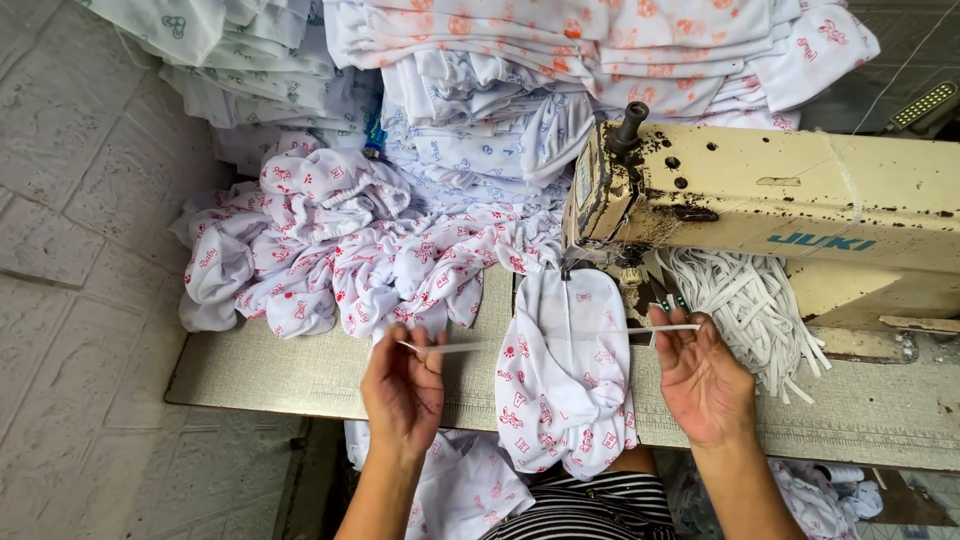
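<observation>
View: looking straight down from the head at a sewing table (pixel 300 375) with a speckled grey top, tiled floor to the left.
Left hand: the left hand (pixel 402 385) is raised over the near edge of the table, palm toward the person, thumb and fingertips pinched shut on one end of a thin white elastic strip (pixel 560 338).
Right hand: the right hand (pixel 700 375) is raised on the right, palm up, fingers curled, thumb and forefinger pinching the other end of the same strip.
Elastic strip: stretched nearly level between the two hands, it crosses over the small garment below the machine head.
Small garment: a white garment with red prints (pixel 565 380) lies between the hands, its far end under the needle area, its near end hanging over the table edge toward the person.
Sewing machine: an old cream sewing machine (pixel 780 205), chipped and rust-spotted, sits at the far right.
Elastic bundle: a loose bundle of white elastic strips (pixel 750 300) lies just right of the needle, beside the right hand.
Loose pile: a crumpled pile of red-printed white garments (pixel 330 250) covers the far left of the table.
Folded stacks: folded stacks of printed white cloth (pixel 560 50) rise at the far edge.
Person: a striped black-and-white top (pixel 600 510) shows at the near edge.
</observation>
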